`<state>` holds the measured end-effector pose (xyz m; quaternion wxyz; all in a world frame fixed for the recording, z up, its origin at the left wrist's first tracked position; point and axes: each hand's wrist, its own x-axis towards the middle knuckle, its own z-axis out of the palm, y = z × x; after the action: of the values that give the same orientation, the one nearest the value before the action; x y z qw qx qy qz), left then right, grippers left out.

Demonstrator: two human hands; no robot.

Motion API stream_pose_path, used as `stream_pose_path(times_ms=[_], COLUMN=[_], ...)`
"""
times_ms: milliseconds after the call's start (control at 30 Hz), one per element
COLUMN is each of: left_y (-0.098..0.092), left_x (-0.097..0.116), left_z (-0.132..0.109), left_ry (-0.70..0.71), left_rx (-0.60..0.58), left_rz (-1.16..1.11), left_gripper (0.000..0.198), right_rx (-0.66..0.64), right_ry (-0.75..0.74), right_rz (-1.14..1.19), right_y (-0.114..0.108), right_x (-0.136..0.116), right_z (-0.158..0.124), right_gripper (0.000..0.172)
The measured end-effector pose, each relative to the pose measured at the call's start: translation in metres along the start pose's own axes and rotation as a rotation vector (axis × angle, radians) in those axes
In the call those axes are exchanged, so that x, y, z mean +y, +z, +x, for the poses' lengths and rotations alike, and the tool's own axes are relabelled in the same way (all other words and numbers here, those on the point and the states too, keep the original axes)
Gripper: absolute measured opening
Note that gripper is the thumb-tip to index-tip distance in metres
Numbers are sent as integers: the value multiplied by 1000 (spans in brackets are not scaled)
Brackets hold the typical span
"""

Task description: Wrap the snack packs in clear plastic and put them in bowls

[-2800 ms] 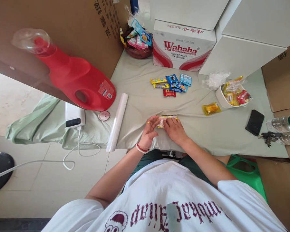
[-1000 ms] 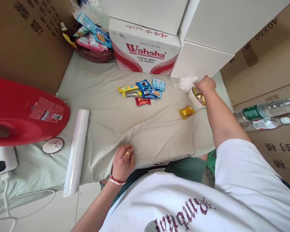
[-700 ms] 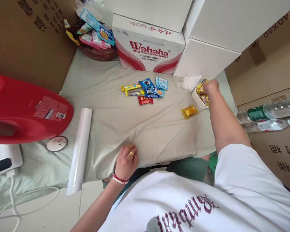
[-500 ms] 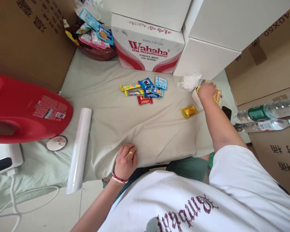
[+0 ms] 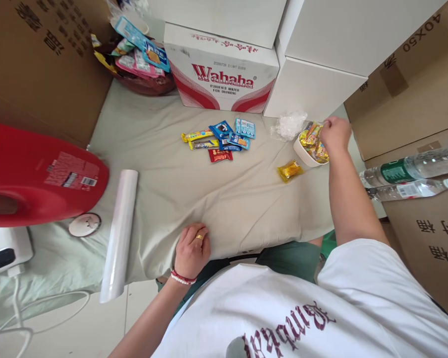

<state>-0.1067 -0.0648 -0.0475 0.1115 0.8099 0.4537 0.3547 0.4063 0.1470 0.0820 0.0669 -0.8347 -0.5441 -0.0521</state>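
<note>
My right hand is closed, its fingers curled down at the right side of a white bowl. Whatever its fingertips grip is hidden. Yellow-orange wrapped snacks fill the bowl. One yellow packet lies on the cloth just left of it. At the table's front edge my left hand rests with its fingers folded in, a gold ring on one finger; nothing shows in it. Farther off, in the middle of the cloth, is a group of blue and yellow snack packets with a red packet.
A crumpled clear wrapper lies behind the bowl. At the back stand a Wahaha carton and a dark red basin of snacks. On the left are a red jug and a white roll; two plastic bottles lie right.
My right hand has shifted right and up from over the bowl to its right side, uncovering the snacks inside. My left hand stays in place.
</note>
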Motion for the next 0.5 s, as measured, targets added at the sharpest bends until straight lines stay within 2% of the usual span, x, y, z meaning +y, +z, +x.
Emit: stream_pose_path(times_ms=[67,133,267,333,367,400,500], left_y=[0,0,-1,-1,-1,-1,-1], left_x=[0,0,0,1,1,1,1], left_z=[0,0,2,2,2,2,2], left_ry=[2,5,19,23,23,22,20], left_rx=[-12,-22,-20,-17,-18,-20,-31], left_rz=[0,3,7,10,14,18,29], left_gripper=[22,22,22,23,23,23,23], right_rx=[84,90,-132,-237,-247,-225,-45], right_ry=[-12,-77,-228,-242,-231,-213,-168], right_rz=[-44,-77,-74,-68,-69,-69,-66], right_y=[-14,-19,1,19,27,35,53], right_x=[14,27,41,41,39,37,32], right_z=[-1,0,10,11,10,7,-6], right_gripper=[56,56,67,66,64,62,58])
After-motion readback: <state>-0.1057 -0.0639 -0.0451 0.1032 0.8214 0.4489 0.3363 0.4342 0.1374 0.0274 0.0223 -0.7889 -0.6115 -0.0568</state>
